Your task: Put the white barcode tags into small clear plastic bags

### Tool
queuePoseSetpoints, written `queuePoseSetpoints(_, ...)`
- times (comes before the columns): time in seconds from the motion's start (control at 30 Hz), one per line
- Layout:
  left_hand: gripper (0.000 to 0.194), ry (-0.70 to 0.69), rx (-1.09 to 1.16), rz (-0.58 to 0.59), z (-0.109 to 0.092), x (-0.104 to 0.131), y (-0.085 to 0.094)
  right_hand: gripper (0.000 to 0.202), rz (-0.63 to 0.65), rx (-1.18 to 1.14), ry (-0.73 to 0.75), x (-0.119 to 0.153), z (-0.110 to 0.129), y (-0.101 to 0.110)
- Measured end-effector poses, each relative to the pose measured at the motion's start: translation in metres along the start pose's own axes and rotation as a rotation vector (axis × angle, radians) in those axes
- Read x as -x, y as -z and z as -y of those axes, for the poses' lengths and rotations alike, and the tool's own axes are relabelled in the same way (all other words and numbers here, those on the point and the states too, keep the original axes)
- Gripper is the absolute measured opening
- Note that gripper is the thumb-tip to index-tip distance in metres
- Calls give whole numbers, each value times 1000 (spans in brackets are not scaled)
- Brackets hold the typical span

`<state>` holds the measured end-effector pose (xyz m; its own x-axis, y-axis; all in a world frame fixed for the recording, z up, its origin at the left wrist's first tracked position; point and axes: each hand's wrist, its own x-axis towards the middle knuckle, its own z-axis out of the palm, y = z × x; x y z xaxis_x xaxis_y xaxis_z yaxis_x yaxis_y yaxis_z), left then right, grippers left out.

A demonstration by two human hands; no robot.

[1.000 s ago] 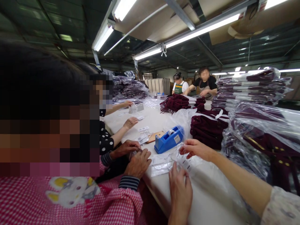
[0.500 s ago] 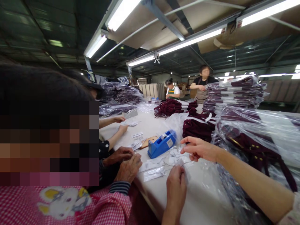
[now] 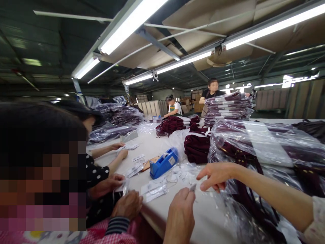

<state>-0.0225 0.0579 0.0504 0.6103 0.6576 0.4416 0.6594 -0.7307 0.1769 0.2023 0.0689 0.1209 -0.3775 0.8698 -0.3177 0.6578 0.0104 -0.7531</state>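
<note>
My left hand (image 3: 180, 211) is closed at the near table edge, with a small pale piece (image 3: 193, 187) between thumb and fingers, probably a tag. To its right my right hand (image 3: 215, 176) hovers over the table, fingers apart and slightly bent, nothing visible in it. White tags with strings (image 3: 175, 174) lie just beyond my hands. Further left are flat white packets (image 3: 155, 192). The blue tape dispenser (image 3: 164, 163) stands behind the tags, beside a tan board (image 3: 149, 164).
A co-worker's hands (image 3: 128, 203) handle a clear packet at the left, and another person's hands (image 3: 120, 150) hold tags beyond. Maroon garments (image 3: 196, 149) and a plastic-wrapped stack (image 3: 254, 139) lie right. Two people stand at the back.
The view has turned right and tilted up. My left hand has come nearer to my right hand. The co-worker's hands have moved apart, showing a clear packet.
</note>
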Motion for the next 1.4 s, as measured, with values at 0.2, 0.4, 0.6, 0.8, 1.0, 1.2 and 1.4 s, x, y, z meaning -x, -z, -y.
queuePoseSetpoints(0.2,32,-43,-39,8,-18,4,15,57,-75,-68,137,25,3,-16)
queuePoseSetpoints(0.4,37,-140,-80,46,-34,6,15,52,-288,-24,143,32,2,-21)
queuePoseSetpoints(0.6,38,-224,-83,59,-46,6,11,33,-312,-72,172,33,-1,-34)
queuePoseSetpoints(0.8,24,-130,204,149,-52,13,14,15,-375,-263,249,36,-2,-40)
queuePoseSetpoints(1.0,22,-69,718,235,-57,29,8,28,-546,-542,281,40,-2,-17)
queuePoseSetpoints(1.2,22,4,934,207,-55,42,-9,32,-516,-586,318,48,3,-10)
queuePoseSetpoints(1.4,25,193,1409,180,-47,43,-18,34,-422,-753,353,55,22,-17)
